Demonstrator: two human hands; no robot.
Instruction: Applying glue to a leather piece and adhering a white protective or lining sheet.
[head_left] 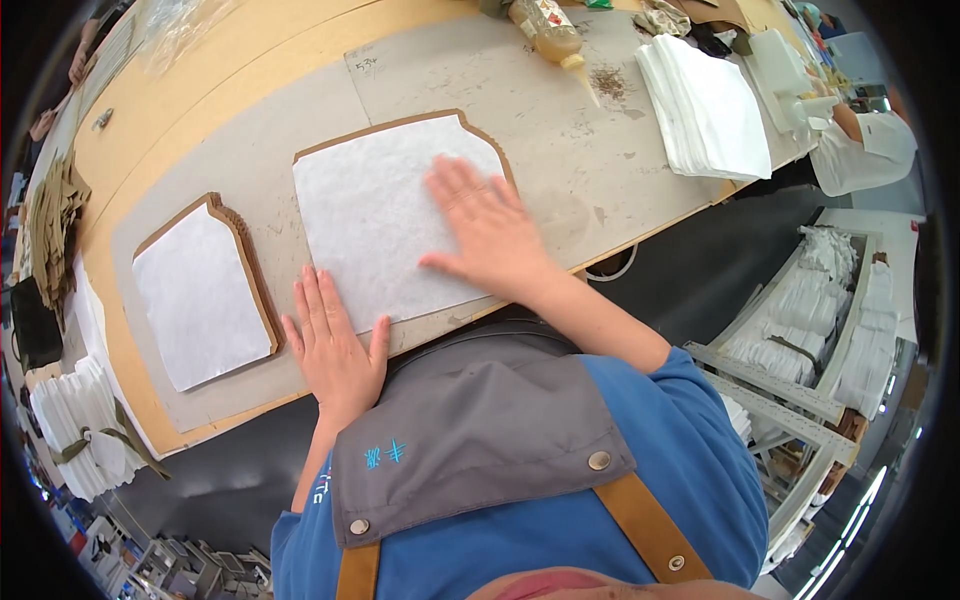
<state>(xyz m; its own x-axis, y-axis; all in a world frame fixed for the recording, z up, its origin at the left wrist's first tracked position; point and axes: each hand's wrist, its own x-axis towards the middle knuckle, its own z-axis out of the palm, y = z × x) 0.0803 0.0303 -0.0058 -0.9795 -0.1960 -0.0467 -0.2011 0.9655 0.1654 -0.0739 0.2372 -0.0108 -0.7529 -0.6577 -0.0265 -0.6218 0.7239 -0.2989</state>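
A white sheet [370, 210] lies over a brown piece [400, 122] of nearly the same outline, whose edge shows along the top and right. My right hand [485, 230] rests flat on the sheet's right half, fingers spread. At the sheet's lower left corner my left hand [335, 345] lies with its fingers stretched out, the fingertips touching the table by the edge. Neither hand holds anything. To the left sits a stack of brown pieces [258, 275] with a white sheet [200, 300] on top.
A bottle of yellowish liquid [548, 35] with a nozzle lies at the back. Folded white material [700, 105] is stacked at the right edge of the table [590, 170]. Bundled white strips [85, 425] hang at the far left. A rack [800, 330] stands on the right.
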